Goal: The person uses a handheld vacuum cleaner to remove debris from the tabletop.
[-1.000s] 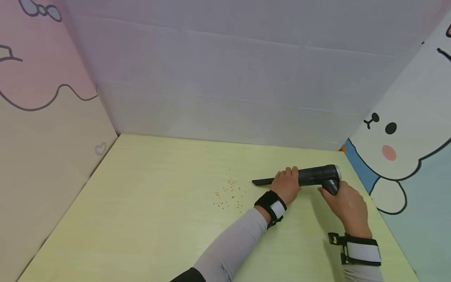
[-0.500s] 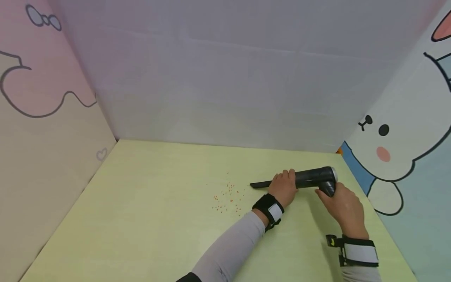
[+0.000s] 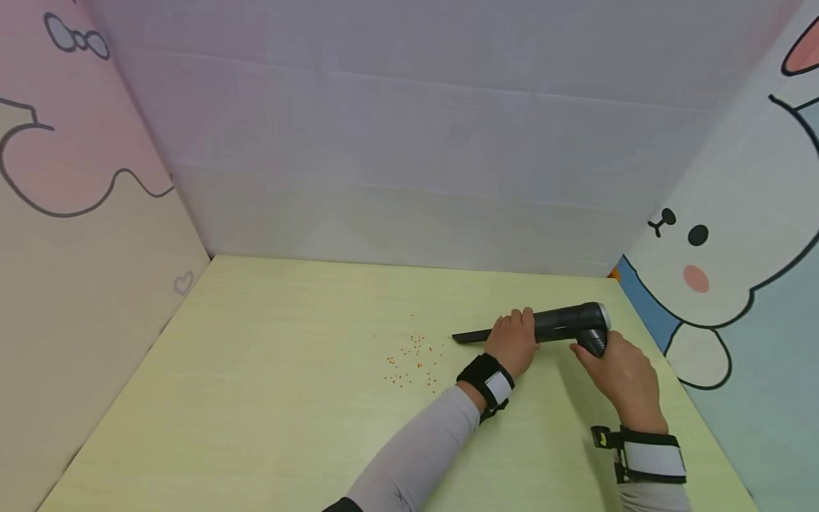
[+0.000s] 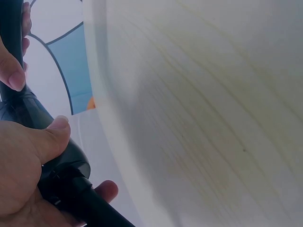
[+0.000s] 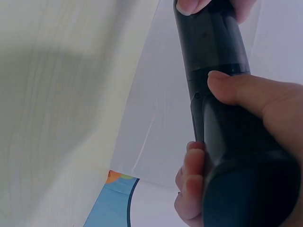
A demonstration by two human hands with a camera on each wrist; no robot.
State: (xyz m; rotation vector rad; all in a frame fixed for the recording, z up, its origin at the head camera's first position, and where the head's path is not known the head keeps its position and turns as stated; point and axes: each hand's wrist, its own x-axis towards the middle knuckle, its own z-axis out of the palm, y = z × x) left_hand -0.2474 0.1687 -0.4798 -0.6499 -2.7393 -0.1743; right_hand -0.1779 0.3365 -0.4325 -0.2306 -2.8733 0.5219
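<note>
A black handheld vacuum (image 3: 563, 323) with a flat, narrow nozzle lies across both hands above the table's right part, nozzle pointing left. My left hand (image 3: 514, 343) grips its front end near the nozzle; in the left wrist view that hand (image 4: 23, 165) has its thumb along the black body (image 4: 71, 158). My right hand (image 3: 623, 377) holds the angled handle; in the right wrist view its fingers and thumb wrap the dark casing (image 5: 227, 127). Small orange-red bits (image 3: 419, 365) are scattered on the tabletop just left of the nozzle tip.
The pale yellow table (image 3: 243, 398) meets a plain greyish back wall (image 3: 409, 171). A pink and beige panel (image 3: 96, 284) stands at the left, and a panel with a white cartoon animal (image 3: 736, 213) at the right.
The head view has tilted and shifted slightly. Both hands keep their hold on the vacuum, and the nozzle stays beside the scattered bits with hardly any movement.
</note>
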